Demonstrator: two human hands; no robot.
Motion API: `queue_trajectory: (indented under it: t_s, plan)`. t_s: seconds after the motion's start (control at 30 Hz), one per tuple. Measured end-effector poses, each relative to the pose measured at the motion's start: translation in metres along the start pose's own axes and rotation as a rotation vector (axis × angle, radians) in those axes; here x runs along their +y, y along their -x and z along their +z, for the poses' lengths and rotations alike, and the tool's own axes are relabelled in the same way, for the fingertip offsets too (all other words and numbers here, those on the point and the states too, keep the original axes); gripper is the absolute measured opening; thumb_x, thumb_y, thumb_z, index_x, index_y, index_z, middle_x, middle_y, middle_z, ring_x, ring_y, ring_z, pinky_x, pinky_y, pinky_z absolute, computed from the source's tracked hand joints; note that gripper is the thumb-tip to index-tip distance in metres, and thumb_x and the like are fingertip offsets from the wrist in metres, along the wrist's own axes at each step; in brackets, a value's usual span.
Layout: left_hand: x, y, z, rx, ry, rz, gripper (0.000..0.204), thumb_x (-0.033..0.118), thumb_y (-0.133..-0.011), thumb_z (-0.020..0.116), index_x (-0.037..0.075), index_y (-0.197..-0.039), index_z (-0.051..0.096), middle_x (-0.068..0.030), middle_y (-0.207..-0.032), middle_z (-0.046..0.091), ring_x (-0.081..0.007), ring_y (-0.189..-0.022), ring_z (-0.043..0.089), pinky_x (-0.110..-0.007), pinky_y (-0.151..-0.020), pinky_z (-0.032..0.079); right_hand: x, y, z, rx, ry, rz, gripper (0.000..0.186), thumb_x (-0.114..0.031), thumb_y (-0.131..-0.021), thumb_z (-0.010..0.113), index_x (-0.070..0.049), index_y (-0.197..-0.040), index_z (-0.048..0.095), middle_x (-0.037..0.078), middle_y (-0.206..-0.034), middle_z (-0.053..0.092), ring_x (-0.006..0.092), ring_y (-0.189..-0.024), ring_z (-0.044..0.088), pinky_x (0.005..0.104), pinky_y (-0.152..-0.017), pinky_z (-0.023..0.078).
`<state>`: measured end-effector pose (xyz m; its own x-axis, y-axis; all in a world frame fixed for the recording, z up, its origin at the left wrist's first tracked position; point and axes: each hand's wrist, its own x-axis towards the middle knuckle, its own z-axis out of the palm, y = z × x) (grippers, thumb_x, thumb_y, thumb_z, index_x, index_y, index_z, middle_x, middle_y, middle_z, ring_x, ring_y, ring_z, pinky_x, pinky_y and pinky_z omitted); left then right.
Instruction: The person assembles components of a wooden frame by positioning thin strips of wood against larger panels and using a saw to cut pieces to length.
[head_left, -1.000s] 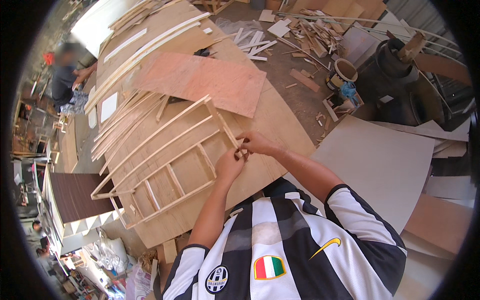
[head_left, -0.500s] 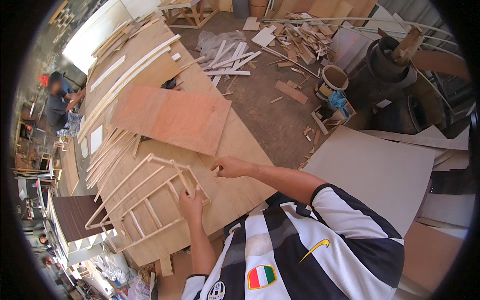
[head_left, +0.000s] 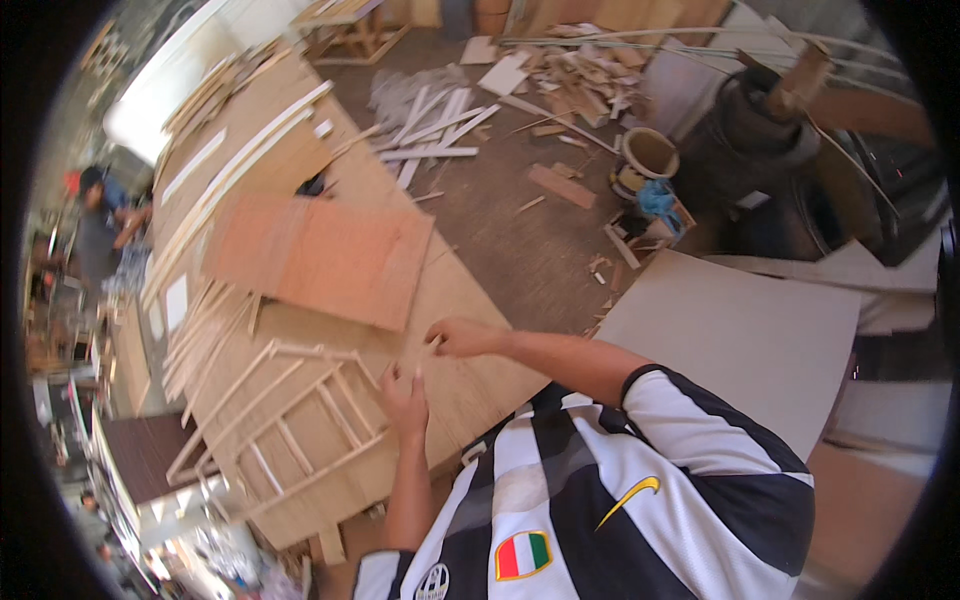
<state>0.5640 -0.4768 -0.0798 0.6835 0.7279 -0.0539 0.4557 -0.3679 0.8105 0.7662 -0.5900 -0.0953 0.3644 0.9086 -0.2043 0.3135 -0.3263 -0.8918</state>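
My left hand [head_left: 404, 398] is at the right end of a slatted wooden frame [head_left: 281, 435] lying on the plywood worktop [head_left: 481, 369], its fingers curled; what they hold, if anything, is too small and blurred to name. Just above and to the right, my right hand [head_left: 456, 336] has its fingers bent close together over the worktop, with their contents unclear. A reddish plywood panel [head_left: 317, 262] lies beyond both hands, beside a fanned bundle of thin strips [head_left: 205, 335].
A co-worker in dark clothing [head_left: 100, 240] is at the worktop's far left side. Wood offcuts [head_left: 585, 80], a bucket [head_left: 644, 160] and dark cylindrical objects [head_left: 757, 150] occupy the floor beyond. A large pale board [head_left: 728, 330] lies at my right.
Both hands had been together on the frame's end. My right hand has moved off it; my left has shifted toward the right hand. The view has swung, and the frame appears lower.
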Motion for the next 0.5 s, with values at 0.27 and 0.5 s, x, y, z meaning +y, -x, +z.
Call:
queue_trajectory:
  t_s: [0.27, 0.5]
  plan:
    - [-0.068, -0.087, 0.089, 0.037, 0.707, -0.86, 0.054, 0.039, -0.094, 0.072, 0.004, -0.133, 0.059, -0.0102, -0.114, 0.064, -0.0207, -0.098, 0.063, -0.031, -0.086, 0.05, 0.011, 0.009, -0.084, -0.11, -0.158, 0.233, 0.038, -0.019, -0.093, 0.069, 0.002, -0.125, 0.068, 0.012, -0.089, 0.072, 0.0157, -0.068, 0.066, 0.0317, -0.063, 0.055]
    - [-0.078, -0.159, 0.142, 0.378, 1.017, -0.813, 0.052, 0.049, -0.095, 0.07, 0.011, -0.129, 0.059, -0.0039, -0.106, 0.062, -0.0139, -0.085, 0.056, -0.032, -0.072, 0.05, 0.079, -0.025, -0.154, -0.261, -0.159, 0.216, 0.039, -0.021, -0.097, 0.068, 0.002, -0.128, 0.067, 0.01, -0.092, 0.072, 0.0157, -0.075, 0.066, 0.0315, -0.066, 0.054]
